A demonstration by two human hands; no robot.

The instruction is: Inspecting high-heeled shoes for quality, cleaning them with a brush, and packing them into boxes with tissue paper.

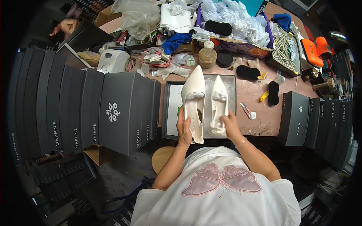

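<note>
A white pointed-toe slingback shoe (194,86) is in my left hand (184,130), its fingers wrapped round the side near the heel. This shoe is raised toward me, toe pointing away. My right hand (230,126) grips a matching white shoe (219,89) by its outer side, lower down. White stuffing shows inside both toes. Beneath them lies an open grey shoebox (164,113) with a white inside and pale paper on its right. Whether the right shoe touches the box, I cannot tell.
Upright dark grey shoeboxes (124,109) line the left, with more shoeboxes (296,116) at right. Small snips (246,110) and a yellow-handled tool (264,96) lie right of the open box. Behind stand a glue jar (207,56), a label printer (112,61) and a bin of crumpled paper (241,32).
</note>
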